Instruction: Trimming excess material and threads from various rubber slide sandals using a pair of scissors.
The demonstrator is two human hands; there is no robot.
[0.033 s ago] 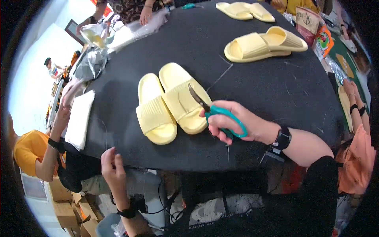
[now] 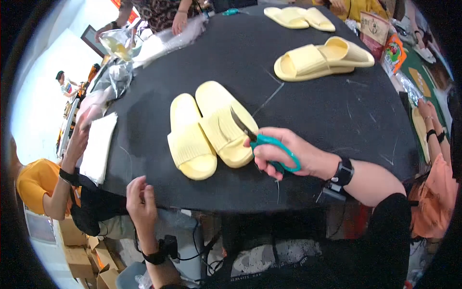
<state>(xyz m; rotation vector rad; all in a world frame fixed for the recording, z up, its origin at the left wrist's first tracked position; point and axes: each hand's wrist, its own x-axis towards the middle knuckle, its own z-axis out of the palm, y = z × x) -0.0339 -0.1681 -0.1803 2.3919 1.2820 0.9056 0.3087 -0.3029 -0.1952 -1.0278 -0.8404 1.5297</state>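
My right hand [image 2: 281, 151] is closed around the teal handles of a pair of scissors [image 2: 275, 144]. Their dark blades point up and left, over the strap of the right-hand slipper in a pale yellow pair. That right slipper [image 2: 224, 127] touches the left slipper [image 2: 187, 139], both soles down with toe openings toward me. Whether the blade tips touch the strap, I cannot tell. At the table's near edge, left of the slippers, my left hand [image 2: 141, 200] is empty, its fingers loosely bent and the thumb apart.
On the black table [image 2: 159, 62] lie a second slipper pair [image 2: 313, 58], one leaning on the other, and a far pair [image 2: 298, 18]. White sheets [image 2: 98, 149] and clear plastic bags [image 2: 118, 77] line the left edge. Other people's hands [image 2: 179, 21] work around the table.
The table and slippers sit slightly lower in the picture, as the view has tilted a little. My right hand keeps its hold on the scissors; my left hand has shifted slightly rightward.
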